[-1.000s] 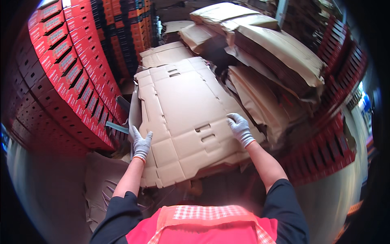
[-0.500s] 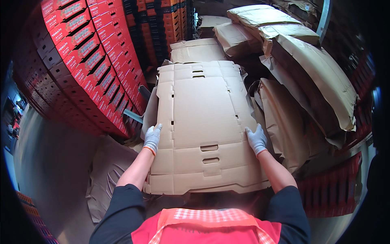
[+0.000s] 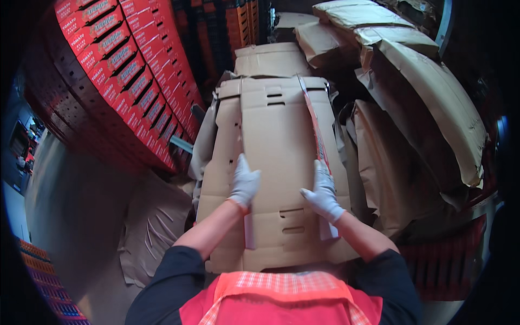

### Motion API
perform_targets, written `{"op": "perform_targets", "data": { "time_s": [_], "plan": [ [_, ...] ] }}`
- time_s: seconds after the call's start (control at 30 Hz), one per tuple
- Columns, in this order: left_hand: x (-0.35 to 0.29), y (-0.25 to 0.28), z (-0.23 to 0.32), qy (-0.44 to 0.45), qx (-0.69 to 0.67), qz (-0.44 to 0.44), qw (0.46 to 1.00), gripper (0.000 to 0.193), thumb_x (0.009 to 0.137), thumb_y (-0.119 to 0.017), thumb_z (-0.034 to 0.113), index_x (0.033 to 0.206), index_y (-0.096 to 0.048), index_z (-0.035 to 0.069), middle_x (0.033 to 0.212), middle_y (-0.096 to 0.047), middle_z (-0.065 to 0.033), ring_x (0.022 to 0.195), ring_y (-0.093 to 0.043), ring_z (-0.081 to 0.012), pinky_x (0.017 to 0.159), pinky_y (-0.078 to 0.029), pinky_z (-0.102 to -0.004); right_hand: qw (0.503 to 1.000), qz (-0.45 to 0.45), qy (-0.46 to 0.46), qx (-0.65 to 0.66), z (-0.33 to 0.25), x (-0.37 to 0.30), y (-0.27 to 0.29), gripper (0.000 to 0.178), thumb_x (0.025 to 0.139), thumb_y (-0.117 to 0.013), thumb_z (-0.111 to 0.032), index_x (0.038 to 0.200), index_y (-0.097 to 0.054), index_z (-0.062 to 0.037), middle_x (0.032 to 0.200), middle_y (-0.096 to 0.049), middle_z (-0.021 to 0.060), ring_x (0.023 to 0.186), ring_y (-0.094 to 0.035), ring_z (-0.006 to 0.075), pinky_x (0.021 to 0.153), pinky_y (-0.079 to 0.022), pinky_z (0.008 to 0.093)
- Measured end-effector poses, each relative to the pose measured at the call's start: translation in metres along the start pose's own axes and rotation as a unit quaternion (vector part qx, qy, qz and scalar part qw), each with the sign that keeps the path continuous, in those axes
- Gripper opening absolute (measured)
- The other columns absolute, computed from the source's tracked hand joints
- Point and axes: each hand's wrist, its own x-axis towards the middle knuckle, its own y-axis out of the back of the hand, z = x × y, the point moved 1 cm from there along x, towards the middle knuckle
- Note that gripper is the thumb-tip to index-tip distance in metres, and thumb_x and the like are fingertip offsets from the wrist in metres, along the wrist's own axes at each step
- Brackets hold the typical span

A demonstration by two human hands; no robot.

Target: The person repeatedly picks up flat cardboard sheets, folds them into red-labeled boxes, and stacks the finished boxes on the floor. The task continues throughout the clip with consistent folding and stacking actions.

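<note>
In front of me a brown cardboard box blank (image 3: 276,157) lies on a stack of flat blanks (image 3: 221,162), its two long side flaps standing up. My left hand (image 3: 245,184), in a white glove, is open with stretched fingers against the left flap (image 3: 249,232). Against the right flap (image 3: 311,116), whose outer face shows red print, lies my right hand (image 3: 323,195), also gloved. Its fingers are stretched and its thumb stands apart over the blank. Cut slots show at the blank's near and far ends.
Tall stacks of red printed boxes (image 3: 124,59) rise at the left. Brown paper-wrapped bundles (image 3: 433,108) lean at the right, with another bundle (image 3: 271,59) behind the blanks. Crumpled brown paper (image 3: 154,233) lies at lower left. Red slotted boxes (image 3: 444,260) sit at lower right.
Both hands have moved inward from the blank's outer edges. The side flaps, flat before, now stand upright, and the blanks beneath show at both sides.
</note>
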Motion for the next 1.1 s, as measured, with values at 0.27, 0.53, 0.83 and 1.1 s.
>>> {"op": "perform_targets", "data": {
  "time_s": [0.27, 0.53, 0.83, 1.1],
  "plan": [
    [0.008, 0.071, -0.065, -0.178, -0.087, -0.001, 0.980, 0.048, 0.098, -0.052, 0.012, 0.144, -0.044, -0.002, 0.146, -0.047, -0.0194, 0.133, -0.049, -0.0287, 0.110, -0.039, -0.0319, 0.954, 0.162, 0.185, 0.170, 0.048, 0.000, 0.082, 0.037, 0.096, -0.042, 0.003, 0.129, -0.058, -0.0034, 0.129, -0.061, 0.0154, 0.127, -0.053, 0.0303, 0.110, -0.039, 0.0392],
    [0.001, 0.122, -0.016, -0.485, 0.193, -0.368, 0.769, 0.043, 0.073, -0.075, 0.020, 0.115, -0.065, 0.014, 0.102, -0.069, -0.0062, 0.099, -0.065, -0.0284, 0.082, -0.052, -0.0408, 0.875, -0.125, 0.411, -0.224, 0.043, -0.011, 0.125, 0.029, 0.070, -0.074, -0.016, 0.099, -0.066, -0.0156, 0.103, -0.068, 0.0087, 0.094, -0.067, 0.0272, 0.080, -0.053, 0.0364],
    [-0.022, 0.163, 0.057, -0.462, 0.201, -0.170, 0.847, 0.024, 0.091, -0.065, 0.031, 0.080, -0.067, 0.010, 0.065, -0.060, -0.0137, 0.060, -0.061, -0.0324, 0.054, -0.048, -0.0423, 0.919, -0.013, 0.394, 0.012, -0.060, -0.052, 0.149, 0.013, 0.079, -0.077, -0.011, 0.090, -0.072, -0.0059, 0.081, -0.067, 0.0126, 0.074, -0.068, 0.0296, 0.066, -0.055, 0.0343],
    [-0.083, 0.183, 0.083, -0.070, 0.084, -0.818, 0.565, 0.078, 0.097, -0.047, 0.058, 0.143, -0.043, -0.005, 0.139, -0.051, -0.0280, 0.132, -0.049, -0.0326, 0.111, -0.035, -0.0377, 0.758, -0.623, 0.148, -0.125, -0.072, -0.107, 0.127, 0.044, 0.094, -0.055, -0.035, 0.125, -0.060, -0.0036, 0.111, -0.067, 0.0235, 0.104, -0.063, 0.0402, 0.092, -0.050, 0.0433]
  ]
}}
